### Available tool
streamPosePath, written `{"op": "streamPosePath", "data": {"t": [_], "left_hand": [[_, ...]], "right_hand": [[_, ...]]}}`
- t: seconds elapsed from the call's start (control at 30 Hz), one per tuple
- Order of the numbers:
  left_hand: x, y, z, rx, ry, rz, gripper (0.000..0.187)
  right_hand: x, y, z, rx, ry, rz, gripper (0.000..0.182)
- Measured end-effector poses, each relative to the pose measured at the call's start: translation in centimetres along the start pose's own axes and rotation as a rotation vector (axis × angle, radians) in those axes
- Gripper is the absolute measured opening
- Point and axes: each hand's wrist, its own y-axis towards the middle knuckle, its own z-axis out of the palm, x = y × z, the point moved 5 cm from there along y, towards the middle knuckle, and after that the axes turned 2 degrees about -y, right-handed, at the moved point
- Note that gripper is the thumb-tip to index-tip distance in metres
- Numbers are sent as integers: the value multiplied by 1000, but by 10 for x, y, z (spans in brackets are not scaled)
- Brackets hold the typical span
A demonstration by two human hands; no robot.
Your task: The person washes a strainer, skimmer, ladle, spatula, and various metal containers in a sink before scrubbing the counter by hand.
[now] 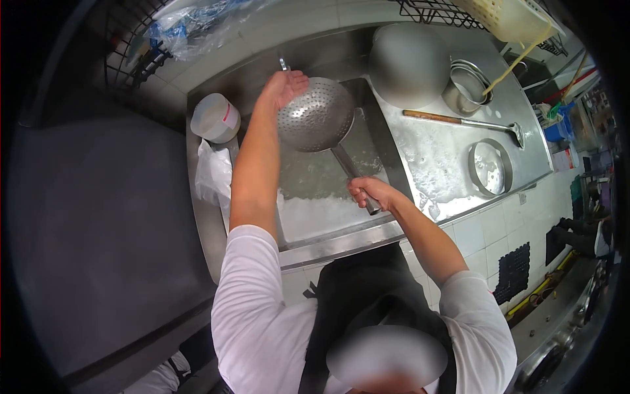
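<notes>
A round perforated metal strainer (316, 117) is held over a sink (377, 134) with cloudy water and white foam in it. My right hand (369, 192) is wrapped round the strainer's metal handle near its end. At the strainer's upper left rim is my left hand (286, 87), palm up with the fingers stretched out, beside the faucet (283, 64). Whether its fingers touch the rim is hard to tell.
Left of the sink are a clear plastic tub (215, 118) and a white plastic bag (213, 172). On the right drainboard lie a wooden-handled ladle (459, 121), metal pots (467, 88) and a metal ring (490, 167). A person's legs (581, 236) show at far right.
</notes>
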Motion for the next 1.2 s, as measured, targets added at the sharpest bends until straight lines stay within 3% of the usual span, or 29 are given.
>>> {"op": "streamPosePath", "data": {"t": [0.07,0.27,0.37,0.47,0.57,0.73,0.83,0.93,1.0,1.2], "left_hand": [[2,-5,9,64,-29,-70,47],[-9,-28,12,269,253,-133,46],[-16,-41,4,249,408,-250,39],[-25,-49,-12,74,769,-358,33],[-33,-40,-35,-139,859,-289,32],[-33,-26,-43,-127,499,-10,31],[-30,-38,-38,-193,390,17,30],[-17,-29,-50,-253,518,59,26],[-16,-27,-43,-235,767,69,26],[-13,-30,3,93,356,19,32]], "right_hand": [[2,14,-1,133,94,21,14],[16,53,-4,128,-64,-31,12],[29,56,-4,5,-171,-91,20],[41,48,-4,-111,-292,-180,25],[46,38,-11,-221,-398,-226,27],[39,18,-25,-346,-574,-309,35],[30,-9,-46,-760,-1087,-388,40],[21,-33,-46,-946,-1241,-381,41],[19,-37,-48,-994,-1253,-329,37],[17,-10,-41,-954,-1260,-306,35]]}}
